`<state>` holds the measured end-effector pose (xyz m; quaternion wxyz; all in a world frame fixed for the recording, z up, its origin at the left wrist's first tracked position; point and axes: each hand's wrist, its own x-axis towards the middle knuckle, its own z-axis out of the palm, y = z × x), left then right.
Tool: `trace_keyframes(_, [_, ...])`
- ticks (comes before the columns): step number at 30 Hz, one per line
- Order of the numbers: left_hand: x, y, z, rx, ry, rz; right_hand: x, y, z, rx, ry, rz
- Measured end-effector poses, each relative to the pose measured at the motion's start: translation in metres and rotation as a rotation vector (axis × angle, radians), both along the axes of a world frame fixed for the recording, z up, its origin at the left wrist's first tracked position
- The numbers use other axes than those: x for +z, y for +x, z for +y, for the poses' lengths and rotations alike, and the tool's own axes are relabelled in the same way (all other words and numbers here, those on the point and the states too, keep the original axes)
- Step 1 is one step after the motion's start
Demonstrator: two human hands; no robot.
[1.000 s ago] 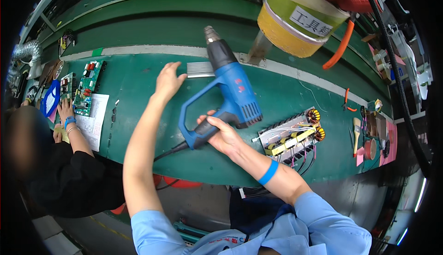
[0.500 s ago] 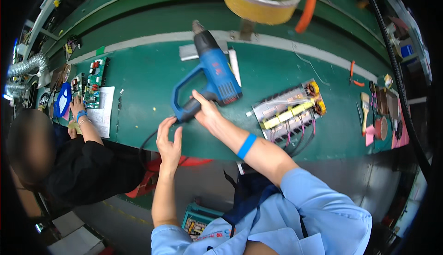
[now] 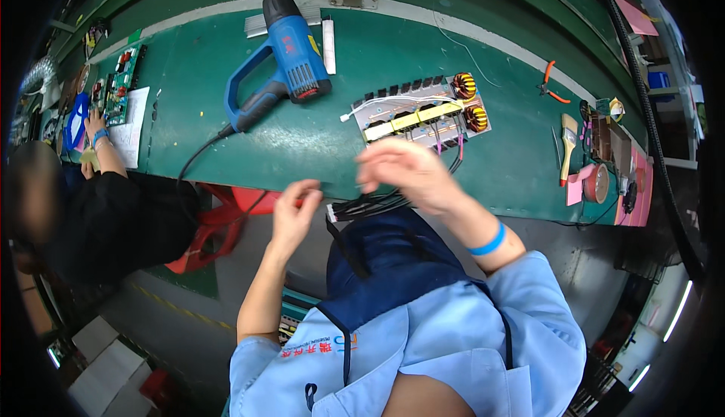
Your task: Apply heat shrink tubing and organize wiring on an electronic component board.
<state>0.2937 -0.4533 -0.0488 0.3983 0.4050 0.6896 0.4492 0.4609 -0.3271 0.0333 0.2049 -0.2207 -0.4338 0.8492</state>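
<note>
Head view: nearest, both hands have come back to the near edge of the green worktop [image 3: 226,145]. Half a second ago the right hand gripped the heat gun's handle; now it has let go. The left hand [image 3: 294,213] hangs just off the worktop's edge, fingers curled; whether it pinches anything I cannot tell. The right hand [image 3: 404,172] is blurred over a bundle of black wires [image 3: 370,206] that trails off the edge, seemingly touching it, but its grip cannot be made out. Just beyond lies the circuit board [image 3: 419,111] with two copper coils at its right end. Farther left, the blue heat gun [image 3: 283,58] rests on its side, released, nozzle pointing away, cord running toward the edge. At far left, another person's hand [image 3: 94,126] rests by papers and green boards.
</note>
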Motion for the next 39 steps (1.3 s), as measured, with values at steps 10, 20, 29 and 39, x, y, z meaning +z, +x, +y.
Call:
trace_keyframes(10, [-0.024,0.064,-0.006,-0.324,-0.207,0.344,-0.054,0.141,-0.023,-0.025,-0.155,-0.265])
trace_keyframes(20, [-0.024,0.057,-0.058,0.044,-0.18,-0.764,-0.059,0.044,-0.029,-0.053,1.181,-0.424])
trace_keyframes(29, [-0.033,0.041,-0.062,-0.098,-0.317,-0.557,-0.094,0.047,-0.034,0.255,1.696,-0.578])
trace_keyframes(39, [0.003,0.058,-0.062,-0.129,-0.043,-0.13,-0.066,0.027,-0.049,-0.015,0.056,-0.428])
